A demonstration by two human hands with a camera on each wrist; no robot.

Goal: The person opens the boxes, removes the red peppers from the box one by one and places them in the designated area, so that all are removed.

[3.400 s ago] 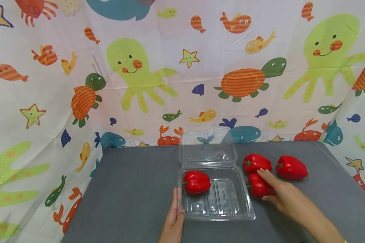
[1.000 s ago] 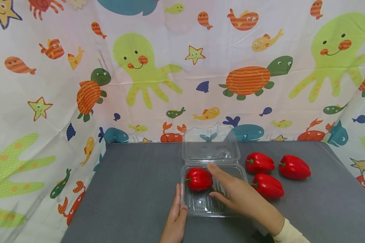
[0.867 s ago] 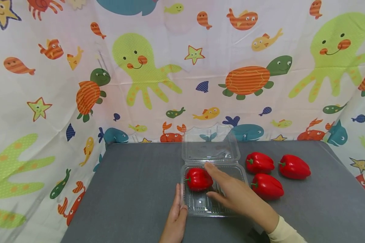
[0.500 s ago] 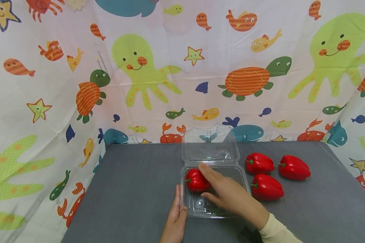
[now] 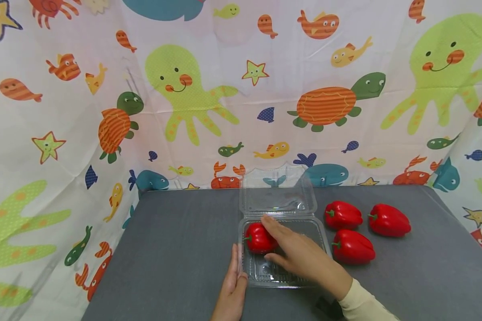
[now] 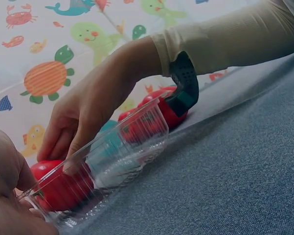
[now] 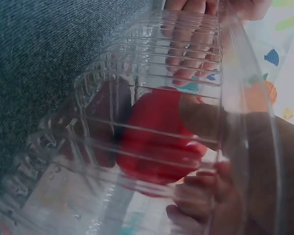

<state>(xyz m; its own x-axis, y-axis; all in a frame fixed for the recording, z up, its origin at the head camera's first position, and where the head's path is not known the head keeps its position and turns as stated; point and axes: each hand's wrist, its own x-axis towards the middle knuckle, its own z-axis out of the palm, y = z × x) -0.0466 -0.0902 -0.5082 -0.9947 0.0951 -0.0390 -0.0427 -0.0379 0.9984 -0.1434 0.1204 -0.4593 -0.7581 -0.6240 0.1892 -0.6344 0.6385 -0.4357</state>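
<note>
A clear plastic clamshell container (image 5: 265, 284) lies on the grey tabletop with its lid (image 5: 277, 203) swung back. Inside, at the left, is a red bell pepper (image 5: 258, 238) with its green stem toward the left. My right hand (image 5: 301, 254) reaches over the container from the right and grips this pepper, thumb on the near side; the left wrist view shows the thumb against the pepper (image 6: 63, 188). My left hand (image 5: 230, 287) holds the container's left wall, thumb at the rim, fingers along the outside. Through the plastic, the right wrist view shows these fingers.
Three more red bell peppers lie right of the container: one at the back (image 5: 342, 215), one nearer (image 5: 353, 247), one farther right (image 5: 389, 220). A sea-animal curtain (image 5: 277, 98) hangs behind the table and along both sides. A dark device is strapped at my right wrist.
My right hand has left the nearer pepper outside the container and moved left onto the pepper inside. Over the last second it shifted slightly farther left. The left hand stays at the container.
</note>
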